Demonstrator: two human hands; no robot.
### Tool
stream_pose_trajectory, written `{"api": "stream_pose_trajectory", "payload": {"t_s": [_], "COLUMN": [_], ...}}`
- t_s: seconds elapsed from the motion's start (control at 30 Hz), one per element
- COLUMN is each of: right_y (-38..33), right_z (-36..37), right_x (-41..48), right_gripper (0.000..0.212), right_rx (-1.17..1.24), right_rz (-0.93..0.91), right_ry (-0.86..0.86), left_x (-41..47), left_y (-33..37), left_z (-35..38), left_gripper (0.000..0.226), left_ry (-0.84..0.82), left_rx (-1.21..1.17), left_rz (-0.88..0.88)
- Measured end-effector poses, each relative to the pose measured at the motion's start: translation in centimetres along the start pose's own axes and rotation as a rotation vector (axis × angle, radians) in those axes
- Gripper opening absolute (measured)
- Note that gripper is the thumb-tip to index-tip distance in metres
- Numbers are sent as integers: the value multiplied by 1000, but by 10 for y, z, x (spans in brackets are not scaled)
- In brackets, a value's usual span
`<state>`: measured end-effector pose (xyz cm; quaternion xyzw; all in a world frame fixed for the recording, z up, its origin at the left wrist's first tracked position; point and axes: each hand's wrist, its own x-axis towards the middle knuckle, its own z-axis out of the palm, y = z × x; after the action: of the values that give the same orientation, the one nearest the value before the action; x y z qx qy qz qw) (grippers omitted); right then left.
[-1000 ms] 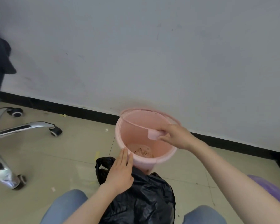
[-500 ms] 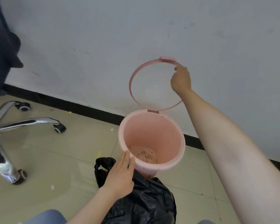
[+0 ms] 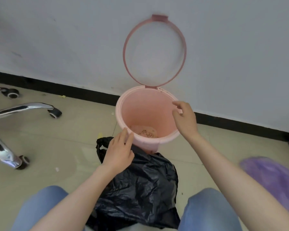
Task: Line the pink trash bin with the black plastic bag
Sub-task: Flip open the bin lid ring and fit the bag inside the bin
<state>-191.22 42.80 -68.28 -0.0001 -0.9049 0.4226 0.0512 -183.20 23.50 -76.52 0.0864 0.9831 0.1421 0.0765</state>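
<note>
The pink trash bin (image 3: 145, 112) stands on the floor by the wall, with some crumbs at its bottom. Its pink hinged ring (image 3: 154, 50) is swung up and leans against the wall. The black plastic bag (image 3: 145, 189) lies crumpled on the floor between my knees, in front of the bin. My left hand (image 3: 119, 151) rests flat on the bag's upper left part, fingertips touching the bin's near rim. Over the bin's right rim hovers my right hand (image 3: 184, 120), its fingers loosely curled and holding nothing.
A chrome office chair base (image 3: 15, 110) with castors stands at the left. A purple bag (image 3: 274, 177) lies at the right edge. A black baseboard (image 3: 73, 90) runs along the white wall. My knees in blue jeans (image 3: 207, 212) are at the bottom.
My right hand lifted the pink ring up against the wall, let it go, and came down to the bin's right rim. My left hand stayed on the bag.
</note>
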Motion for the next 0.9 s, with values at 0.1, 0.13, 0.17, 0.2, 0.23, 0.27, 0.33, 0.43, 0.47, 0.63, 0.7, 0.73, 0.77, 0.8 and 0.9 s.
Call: {"api": "stream_pose_trajectory", "payload": {"t_s": [0.1,0.13,0.17,0.2,0.23,0.27,0.33,0.43,0.47,0.63,0.7,0.73,0.77,0.8,0.9], "right_y": [33,45,57,69,79,88,105,121,125,148,154,155,157,159,165], "right_z": [12,20,30,41,51,60,75,86,90,100,102,102,102,102,102], "right_x": [-39,-51,-63,-73,-83,-92,-107,-125,-131,-166,-176,-179,-180,-181,-185], "right_gripper": [26,23,20,16,14,15,50,98,106,98,83,78,74,71,59], "right_rx": [-27,-79,-146,-223,-311,-398,-528,-541,-551,-811,-850,-856,-860,-860,-815], "right_rz": [62,93,123,145,159,164,203,236,221,-38,-104,-115,-113,-103,-4], "right_ry": [48,11,-53,-133,-219,-319,-564,-881,-944,-1057,-972,-940,-919,-899,-840], "left_x": [-9,-12,-16,-18,-20,-22,-24,-25,-25,-14,-6,-3,-2,-3,-15], "left_y": [-5,-5,-4,-4,-5,-6,-7,-7,-7,-2,3,5,8,10,13], "left_z": [23,31,41,51,61,69,82,92,94,97,103,105,107,111,128], "left_gripper": [41,40,40,40,41,42,42,53,54,64,66,67,68,70,71], "left_ry": [127,103,68,40,9,-16,-45,-77,-79,-152,-265,-344,-429,-495,-599], "left_rx": [-17,2,30,55,73,95,121,141,140,163,180,191,204,208,234], "left_rz": [41,46,56,65,69,69,66,86,93,216,303,279,223,169,86]}}
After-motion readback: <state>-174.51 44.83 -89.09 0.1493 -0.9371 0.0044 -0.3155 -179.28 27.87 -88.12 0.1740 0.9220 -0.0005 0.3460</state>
